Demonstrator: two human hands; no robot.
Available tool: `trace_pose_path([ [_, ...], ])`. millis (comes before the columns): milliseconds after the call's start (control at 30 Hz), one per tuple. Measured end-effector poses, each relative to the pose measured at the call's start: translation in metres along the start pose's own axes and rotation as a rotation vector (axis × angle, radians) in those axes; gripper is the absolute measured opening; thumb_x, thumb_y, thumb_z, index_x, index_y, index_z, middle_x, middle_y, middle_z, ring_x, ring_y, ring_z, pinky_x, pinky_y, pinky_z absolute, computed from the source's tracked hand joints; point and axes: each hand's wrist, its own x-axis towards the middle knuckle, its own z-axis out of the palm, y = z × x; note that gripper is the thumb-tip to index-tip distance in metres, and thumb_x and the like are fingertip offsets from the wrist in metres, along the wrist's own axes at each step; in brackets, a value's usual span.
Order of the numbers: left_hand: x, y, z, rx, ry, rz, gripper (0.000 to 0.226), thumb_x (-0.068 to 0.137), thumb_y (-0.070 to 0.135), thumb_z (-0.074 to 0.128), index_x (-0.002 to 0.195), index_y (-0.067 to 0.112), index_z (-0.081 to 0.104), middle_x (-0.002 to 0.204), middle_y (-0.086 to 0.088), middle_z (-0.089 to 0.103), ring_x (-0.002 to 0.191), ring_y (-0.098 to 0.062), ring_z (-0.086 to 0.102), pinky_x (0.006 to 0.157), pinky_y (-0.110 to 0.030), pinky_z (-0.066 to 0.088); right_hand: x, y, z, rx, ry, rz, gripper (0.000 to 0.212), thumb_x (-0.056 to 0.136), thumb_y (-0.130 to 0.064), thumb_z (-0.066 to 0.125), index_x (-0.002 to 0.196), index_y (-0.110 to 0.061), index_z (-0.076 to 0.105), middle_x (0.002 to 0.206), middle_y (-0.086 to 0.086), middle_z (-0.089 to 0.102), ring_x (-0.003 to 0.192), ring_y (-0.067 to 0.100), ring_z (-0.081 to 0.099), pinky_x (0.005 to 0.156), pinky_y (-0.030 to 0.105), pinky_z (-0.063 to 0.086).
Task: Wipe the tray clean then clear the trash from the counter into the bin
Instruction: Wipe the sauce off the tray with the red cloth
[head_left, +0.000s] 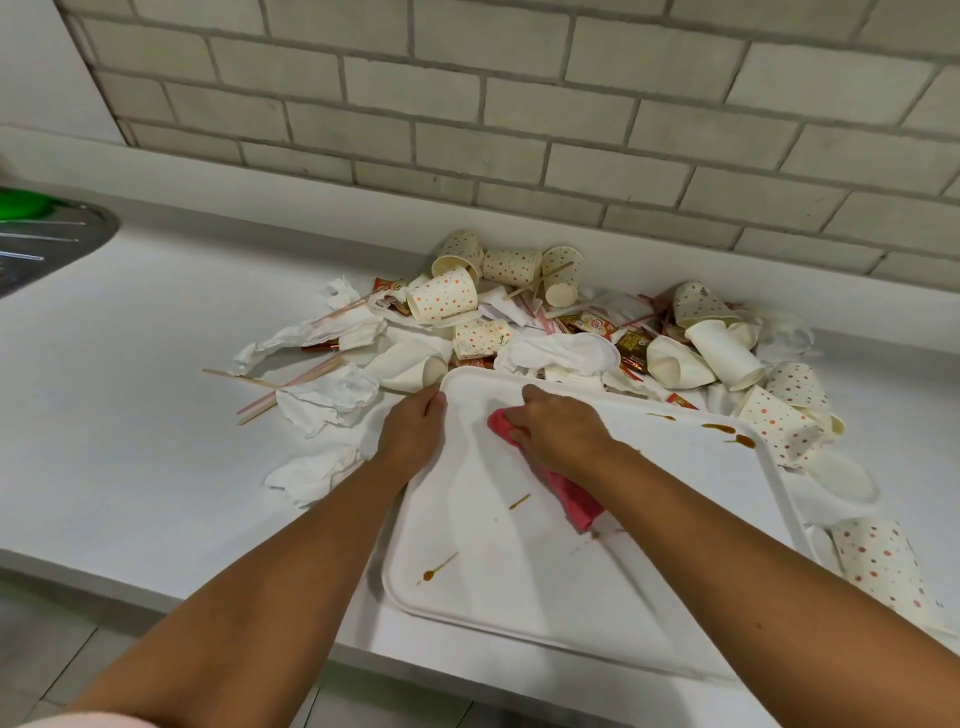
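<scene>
The tray (493, 582) lay on the white counter (130, 415), near its front edge and tilted a little to the person's right, its far side touching the trash. The left hand (413, 428) gripped the tray's far left corner, fingers curled over the rim and thumb on the outer side. The right hand (561, 428) rested on the tray's far part, its fingers bent down over a bunched pink cloth (501, 421) and holding it against the surface; the rest of the cloth trailed back under the wrist. Brown smears (436, 569) marked the tray near its front left corner, at its middle and along its far right rim. Behind and to the right of the tray lay a heap of dotted cups (444, 296), plain cups (724, 353), crumpled napkins (332, 397), straws (291, 384) and sachets (631, 345), reaching to the brick wall (519, 104). A steel sink (47, 244) showed at the far left.
</scene>
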Motion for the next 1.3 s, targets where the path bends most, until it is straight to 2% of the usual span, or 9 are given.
trace_pose_path([
  [67,0.0,0.001,0.0,-0.004,0.002,0.003,0.036,0.101,0.018,0.034,0.13,0.01,0.053,0.132,-0.011,0.057,0.123,-0.026,0.049,0.099,-0.027,0.034,-0.01,-0.013,0.001,0.042,-0.01,-0.114,0.033,0.098,-0.037,0.041,0.127,-0.035,0.056,0.095,0.0,0.04,0.095,0.025,0.056,0.065,0.028,0.033],
  [200,-0.002,0.001,-0.001,-0.007,0.004,0.023,0.036,0.101,0.017,0.035,0.13,0.009,0.053,0.131,-0.012,0.057,0.123,-0.027,0.049,0.099,-0.027,0.035,-0.025,-0.012,-0.004,-0.013,-0.101,-0.21,0.033,0.096,-0.043,0.042,0.123,-0.035,0.058,0.098,0.0,0.045,0.096,0.02,0.054,0.063,0.028,0.03],
  [300,-0.003,0.002,-0.001,-0.007,0.007,0.024,0.036,0.101,0.018,0.035,0.131,0.009,0.052,0.132,-0.011,0.056,0.124,-0.026,0.048,0.099,-0.026,0.034,-0.017,0.01,-0.01,-0.019,-0.131,-0.051,0.038,0.094,-0.046,0.045,0.126,-0.03,0.057,0.093,-0.003,0.047,0.096,0.02,0.055,0.065,0.029,0.032],
  [400,-0.002,0.003,0.0,0.014,0.005,0.02,0.036,0.101,0.019,0.035,0.132,0.01,0.052,0.133,-0.011,0.055,0.125,-0.026,0.047,0.099,-0.025,0.033,-0.002,0.018,-0.014,-0.112,-0.105,0.13,0.037,0.091,-0.026,0.057,0.127,-0.02,0.055,0.107,0.002,0.052,0.105,0.023,0.055,0.07,0.031,0.041],
  [500,0.001,0.0,0.0,0.048,0.001,0.018,0.037,0.101,0.02,0.034,0.133,0.012,0.05,0.134,-0.01,0.055,0.126,-0.026,0.047,0.099,-0.025,0.033,0.019,-0.006,-0.008,-0.147,-0.126,0.123,0.038,0.093,-0.018,0.05,0.131,-0.019,0.049,0.126,0.008,0.046,0.115,0.028,0.052,0.083,0.035,0.046],
  [700,0.002,-0.002,0.001,0.058,0.011,0.025,0.037,0.101,0.02,0.034,0.133,0.011,0.051,0.132,-0.01,0.057,0.124,-0.026,0.049,0.098,-0.026,0.034,0.03,-0.017,-0.005,-0.133,-0.102,0.147,0.048,0.093,-0.017,0.051,0.139,-0.018,0.036,0.136,0.01,0.039,0.119,0.03,0.05,0.085,0.036,0.045],
  [833,0.001,0.0,0.001,0.028,0.024,0.013,0.037,0.101,0.02,0.035,0.132,0.009,0.051,0.132,-0.012,0.057,0.124,-0.026,0.048,0.098,-0.025,0.034,0.012,0.016,-0.011,-0.165,-0.121,0.253,0.063,0.078,-0.012,0.069,0.134,-0.02,0.041,0.125,0.006,0.047,0.113,0.026,0.054,0.082,0.034,0.046],
  [1067,0.001,-0.001,0.003,0.017,0.039,0.023,0.035,0.1,0.019,0.036,0.127,0.007,0.056,0.124,-0.015,0.061,0.118,-0.029,0.052,0.095,-0.028,0.035,-0.022,0.07,-0.007,-0.173,-0.107,0.439,0.04,0.087,-0.019,0.063,0.125,-0.021,0.051,0.116,0.004,0.056,0.106,0.022,0.058,0.078,0.03,0.046],
  [1300,0.002,-0.003,0.002,0.027,0.028,0.027,0.036,0.1,0.02,0.036,0.128,0.008,0.056,0.125,-0.014,0.061,0.119,-0.03,0.052,0.099,-0.03,0.035,-0.043,0.094,-0.006,-0.216,-0.112,0.517,0.047,0.085,-0.021,0.065,0.129,-0.023,0.049,0.119,0.004,0.055,0.109,0.022,0.058,0.086,0.032,0.049],
])
